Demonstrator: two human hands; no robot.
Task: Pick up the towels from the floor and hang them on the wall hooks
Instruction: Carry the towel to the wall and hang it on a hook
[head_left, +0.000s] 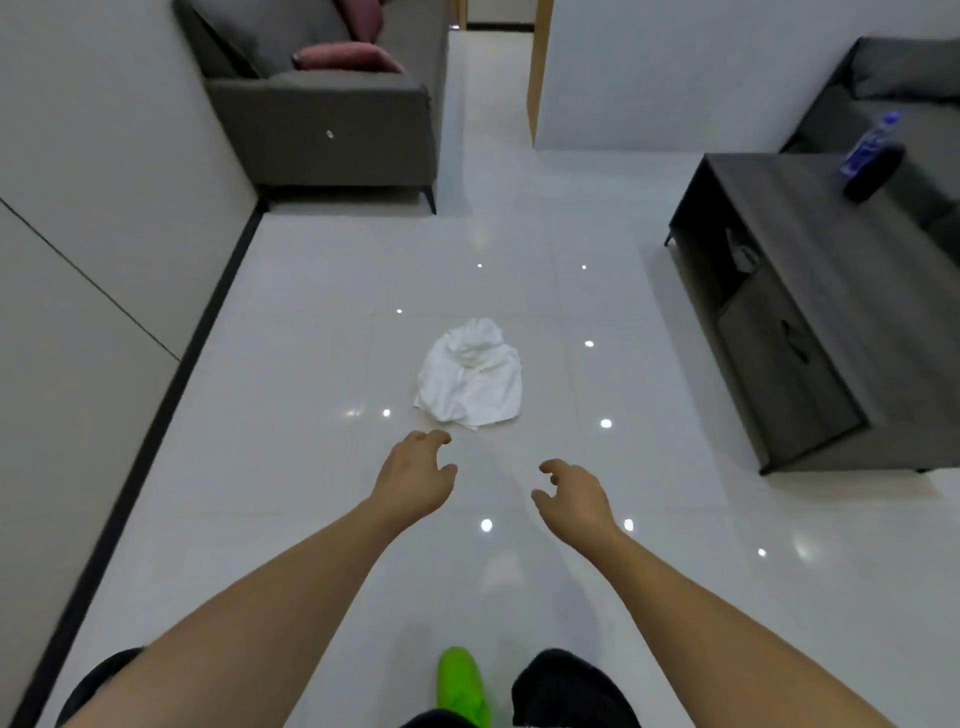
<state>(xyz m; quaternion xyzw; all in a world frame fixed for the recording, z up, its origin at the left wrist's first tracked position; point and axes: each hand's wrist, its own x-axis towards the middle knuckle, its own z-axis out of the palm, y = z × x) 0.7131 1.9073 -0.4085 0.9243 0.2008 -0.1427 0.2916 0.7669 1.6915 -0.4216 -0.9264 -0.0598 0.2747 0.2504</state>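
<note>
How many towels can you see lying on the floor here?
1. A crumpled white towel lies on the glossy floor, just ahead of the left hand and right hand. Others may lie outside the view.

Your left hand (413, 480) & right hand (574, 499) reach out, fingers loosely curled, empty, just short of crumpled white towel (470, 376) on glossy tiled floor (311, 364).

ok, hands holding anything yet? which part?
Nothing held. Left hand and right hand hang empty, fingers loosely curled, short of the crumpled white cloth towel on the floor.
</note>
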